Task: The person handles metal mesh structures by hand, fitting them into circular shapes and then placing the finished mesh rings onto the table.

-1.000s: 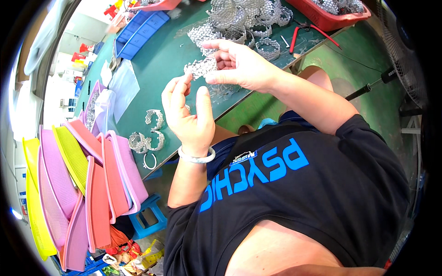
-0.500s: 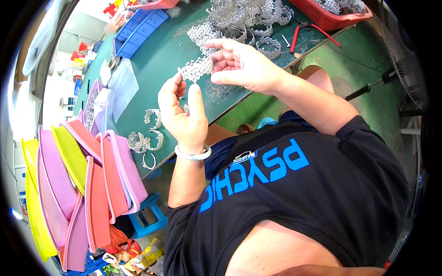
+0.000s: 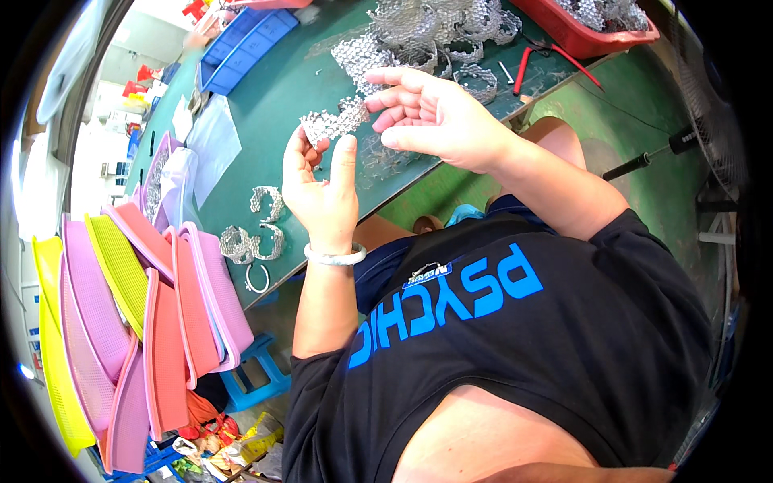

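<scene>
Over the table's near side, my left hand (image 3: 320,197) holds one end of a silver openwork cuff bracelet (image 3: 332,124). Its fingers are behind the piece, and the thumb points up beside it. My right hand (image 3: 443,117) is open at the bracelet's other end, fingers bent and thumb apart. Its fingertips are close to that end; whether they touch it I cannot tell. Beyond, a heap of similar silver mesh bands (image 3: 427,36) covers part of the table. Nearer the left edge lie a few curled silver cuffs (image 3: 270,240) and a thin white ring (image 3: 258,278).
Red-handled pliers (image 3: 522,71) lie at the right edge beside a red basket (image 3: 588,36) of silver pieces. A blue divided bin (image 3: 248,50) and a clear plastic sheet (image 3: 211,149) are at the left. Stacked coloured baskets (image 3: 165,346) crowd the table's left end, near a blue stool (image 3: 256,377).
The bracelet has shifted a little to the left and tilted in my left hand. My right hand has moved slightly to the right, its thumb somewhat lower.
</scene>
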Action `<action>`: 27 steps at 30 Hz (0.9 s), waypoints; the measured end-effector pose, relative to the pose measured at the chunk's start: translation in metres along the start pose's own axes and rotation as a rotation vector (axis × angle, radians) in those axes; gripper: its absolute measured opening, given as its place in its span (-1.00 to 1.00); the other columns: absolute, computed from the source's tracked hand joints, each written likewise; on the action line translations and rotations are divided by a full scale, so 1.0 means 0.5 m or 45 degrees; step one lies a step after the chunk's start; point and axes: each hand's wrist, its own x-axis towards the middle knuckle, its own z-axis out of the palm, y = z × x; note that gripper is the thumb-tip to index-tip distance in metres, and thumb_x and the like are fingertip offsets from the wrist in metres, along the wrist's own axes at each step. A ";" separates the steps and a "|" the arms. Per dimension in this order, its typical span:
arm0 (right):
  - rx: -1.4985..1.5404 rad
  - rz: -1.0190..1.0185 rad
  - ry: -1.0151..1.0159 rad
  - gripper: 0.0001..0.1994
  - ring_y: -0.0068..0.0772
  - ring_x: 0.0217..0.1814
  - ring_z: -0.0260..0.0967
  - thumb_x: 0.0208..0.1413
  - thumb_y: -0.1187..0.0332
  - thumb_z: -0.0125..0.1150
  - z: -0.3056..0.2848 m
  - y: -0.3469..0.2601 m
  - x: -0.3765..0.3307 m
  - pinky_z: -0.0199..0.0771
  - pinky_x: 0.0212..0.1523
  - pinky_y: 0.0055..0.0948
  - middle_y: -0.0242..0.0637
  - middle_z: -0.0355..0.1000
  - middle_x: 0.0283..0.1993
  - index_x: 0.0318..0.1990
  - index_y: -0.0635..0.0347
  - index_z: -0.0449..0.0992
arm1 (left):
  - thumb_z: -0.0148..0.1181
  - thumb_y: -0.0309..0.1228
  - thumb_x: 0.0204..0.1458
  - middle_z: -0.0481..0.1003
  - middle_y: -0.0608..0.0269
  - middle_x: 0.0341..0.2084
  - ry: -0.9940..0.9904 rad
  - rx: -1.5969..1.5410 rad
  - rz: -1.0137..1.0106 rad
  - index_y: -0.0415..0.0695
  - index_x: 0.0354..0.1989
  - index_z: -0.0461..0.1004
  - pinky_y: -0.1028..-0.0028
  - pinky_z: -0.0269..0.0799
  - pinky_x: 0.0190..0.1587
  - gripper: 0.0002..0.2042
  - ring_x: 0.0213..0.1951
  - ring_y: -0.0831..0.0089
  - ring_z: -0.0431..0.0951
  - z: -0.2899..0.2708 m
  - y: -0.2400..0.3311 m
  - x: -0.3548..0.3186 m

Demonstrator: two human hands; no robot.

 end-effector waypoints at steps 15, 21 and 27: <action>-0.019 -0.081 -0.072 -0.44 -0.51 -0.02 0.26 -0.03 0.60 0.12 0.012 0.002 -0.011 0.28 0.04 -0.52 -0.24 0.28 0.05 0.18 0.26 0.14 | 0.17 -0.54 -0.02 0.44 0.13 -0.23 -0.048 -0.211 -0.223 -0.42 -0.06 0.28 0.58 0.33 -0.11 -0.64 -0.20 0.52 0.44 0.002 0.008 0.005; -0.092 -0.065 -0.066 -0.48 -0.53 -0.02 0.25 -0.03 0.61 0.10 0.016 -0.006 -0.016 0.28 0.04 -0.53 -0.24 0.29 0.06 0.15 0.30 0.17 | 0.21 -0.52 -0.05 0.45 0.17 -0.24 -0.040 -0.280 -0.273 -0.39 -0.08 0.31 0.58 0.33 -0.14 -0.64 -0.24 0.54 0.44 0.001 0.006 0.006; -0.163 -0.167 -0.102 -0.53 -0.56 -0.04 0.24 -0.02 0.60 0.09 0.019 0.004 -0.020 0.28 0.01 -0.53 -0.28 0.30 0.05 0.11 0.28 0.25 | 0.18 -0.47 -0.02 0.45 0.20 -0.27 -0.046 -0.459 -0.403 -0.36 -0.11 0.32 0.57 0.34 -0.15 -0.67 -0.25 0.54 0.44 -0.004 -0.005 0.007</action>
